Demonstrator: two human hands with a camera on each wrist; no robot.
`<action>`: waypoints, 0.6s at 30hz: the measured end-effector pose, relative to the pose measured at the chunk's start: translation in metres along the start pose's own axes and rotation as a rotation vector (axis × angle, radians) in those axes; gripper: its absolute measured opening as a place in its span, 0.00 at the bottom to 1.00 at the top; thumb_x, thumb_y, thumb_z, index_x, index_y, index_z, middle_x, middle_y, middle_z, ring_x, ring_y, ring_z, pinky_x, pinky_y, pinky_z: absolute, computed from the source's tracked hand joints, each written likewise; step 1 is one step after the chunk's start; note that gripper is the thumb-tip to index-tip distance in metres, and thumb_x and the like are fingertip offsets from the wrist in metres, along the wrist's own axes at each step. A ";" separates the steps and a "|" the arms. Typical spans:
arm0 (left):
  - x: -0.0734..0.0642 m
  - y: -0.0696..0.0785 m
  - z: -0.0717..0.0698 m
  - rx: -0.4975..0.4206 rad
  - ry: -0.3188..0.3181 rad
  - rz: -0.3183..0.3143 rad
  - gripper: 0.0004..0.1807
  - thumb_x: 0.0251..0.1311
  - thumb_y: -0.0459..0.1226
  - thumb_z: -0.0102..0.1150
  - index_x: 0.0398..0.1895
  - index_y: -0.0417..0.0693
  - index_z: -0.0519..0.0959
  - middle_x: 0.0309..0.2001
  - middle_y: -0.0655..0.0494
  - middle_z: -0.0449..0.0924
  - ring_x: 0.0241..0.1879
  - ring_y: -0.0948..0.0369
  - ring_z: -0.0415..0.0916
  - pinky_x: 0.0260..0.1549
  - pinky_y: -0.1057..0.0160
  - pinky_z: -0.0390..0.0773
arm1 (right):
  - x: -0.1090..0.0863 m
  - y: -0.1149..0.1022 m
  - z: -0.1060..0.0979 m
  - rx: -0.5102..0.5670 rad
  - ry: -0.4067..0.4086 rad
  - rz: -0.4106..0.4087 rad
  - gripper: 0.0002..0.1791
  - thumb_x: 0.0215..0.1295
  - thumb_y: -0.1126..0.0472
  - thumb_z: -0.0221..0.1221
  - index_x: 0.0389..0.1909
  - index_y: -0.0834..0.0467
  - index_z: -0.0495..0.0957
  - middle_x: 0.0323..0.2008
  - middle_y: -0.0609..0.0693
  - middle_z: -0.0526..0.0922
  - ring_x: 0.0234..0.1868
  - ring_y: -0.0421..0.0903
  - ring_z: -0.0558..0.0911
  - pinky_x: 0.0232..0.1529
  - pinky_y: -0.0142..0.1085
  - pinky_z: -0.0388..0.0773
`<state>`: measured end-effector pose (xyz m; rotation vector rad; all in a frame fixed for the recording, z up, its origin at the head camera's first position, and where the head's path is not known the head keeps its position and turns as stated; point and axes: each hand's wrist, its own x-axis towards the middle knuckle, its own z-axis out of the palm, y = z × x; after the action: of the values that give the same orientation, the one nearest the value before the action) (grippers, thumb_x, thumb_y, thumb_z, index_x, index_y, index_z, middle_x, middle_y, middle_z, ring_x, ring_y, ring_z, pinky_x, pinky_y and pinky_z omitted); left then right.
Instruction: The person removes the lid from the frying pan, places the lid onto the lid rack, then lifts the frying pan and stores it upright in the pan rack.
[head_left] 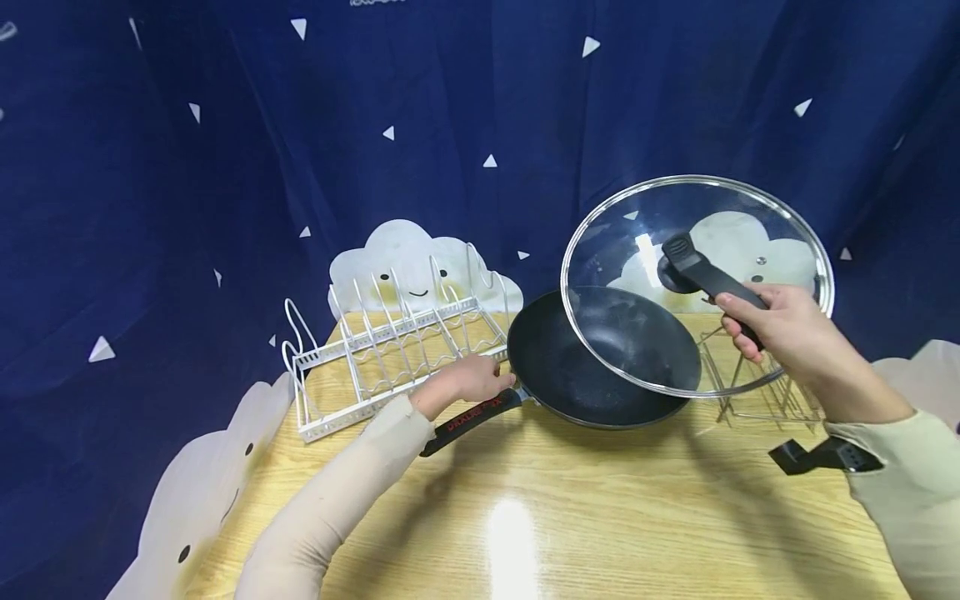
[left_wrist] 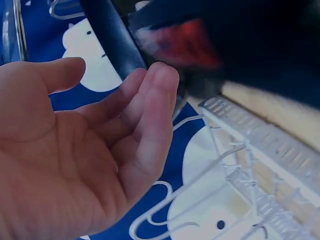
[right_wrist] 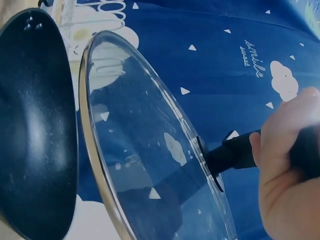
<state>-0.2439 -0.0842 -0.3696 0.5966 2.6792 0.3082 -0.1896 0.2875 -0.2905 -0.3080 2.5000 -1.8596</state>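
Note:
A black wok (head_left: 558,362) sits on the table, its black handle (head_left: 468,425) with red lettering pointing toward the near left. My left hand (head_left: 476,379) is just above that handle near the pan's rim. In the left wrist view its fingers are loosely bent, with the palm bare and the handle beyond the fingertips. My right hand (head_left: 787,325) grips the black handle (head_left: 708,275) of a large clear glass lid (head_left: 615,242). Raised and tilted, the lid overlaps the wok's right side in the head view; the right wrist view shows a gap between them.
On the left stands a white wire rack (head_left: 330,425) with upright loops, close to the wok. A smaller wire rack (head_left: 772,414) stands at the right, partly behind the lid. Behind the wooden table (head_left: 600,517) hangs a blue curtain (head_left: 450,75) with white triangles.

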 end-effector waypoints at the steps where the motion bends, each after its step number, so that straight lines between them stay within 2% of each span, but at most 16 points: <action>1: 0.001 0.003 -0.003 0.009 -0.005 -0.005 0.25 0.70 0.51 0.42 0.19 0.48 0.75 0.22 0.55 0.75 0.24 0.59 0.70 0.26 0.61 0.70 | -0.001 -0.001 -0.001 -0.027 0.019 0.007 0.15 0.71 0.52 0.51 0.36 0.62 0.71 0.18 0.46 0.72 0.11 0.39 0.69 0.10 0.32 0.67; 5: 0.008 0.016 -0.010 0.067 -0.025 0.006 0.23 0.70 0.51 0.42 0.33 0.44 0.80 0.38 0.51 0.80 0.37 0.56 0.76 0.36 0.59 0.73 | -0.008 -0.005 -0.006 -0.110 0.105 0.034 0.17 0.70 0.48 0.51 0.34 0.60 0.72 0.17 0.46 0.73 0.11 0.39 0.70 0.12 0.34 0.66; 8: 0.013 0.027 -0.014 0.103 -0.024 0.020 0.23 0.70 0.52 0.41 0.48 0.44 0.77 0.49 0.51 0.78 0.49 0.55 0.75 0.45 0.58 0.73 | -0.013 -0.006 -0.009 -0.142 0.151 0.043 0.16 0.69 0.47 0.51 0.33 0.57 0.73 0.17 0.44 0.74 0.11 0.39 0.71 0.13 0.34 0.66; 14: 0.024 0.059 -0.017 0.111 0.051 0.053 0.25 0.69 0.53 0.42 0.58 0.46 0.71 0.54 0.52 0.75 0.56 0.58 0.71 0.52 0.61 0.70 | -0.016 -0.003 -0.013 -0.143 0.212 0.023 0.13 0.69 0.49 0.52 0.33 0.55 0.74 0.17 0.44 0.74 0.11 0.39 0.71 0.11 0.34 0.67; 18: 0.033 0.083 -0.013 0.072 0.115 0.045 0.32 0.68 0.54 0.43 0.68 0.45 0.62 0.63 0.50 0.67 0.63 0.57 0.63 0.59 0.63 0.64 | -0.019 -0.001 -0.015 -0.203 0.250 0.011 0.17 0.69 0.48 0.51 0.35 0.60 0.71 0.17 0.44 0.74 0.11 0.40 0.71 0.11 0.34 0.69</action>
<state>-0.2470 0.0022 -0.3443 0.6811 2.8001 0.2663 -0.1731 0.3048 -0.2875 -0.0645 2.8544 -1.7393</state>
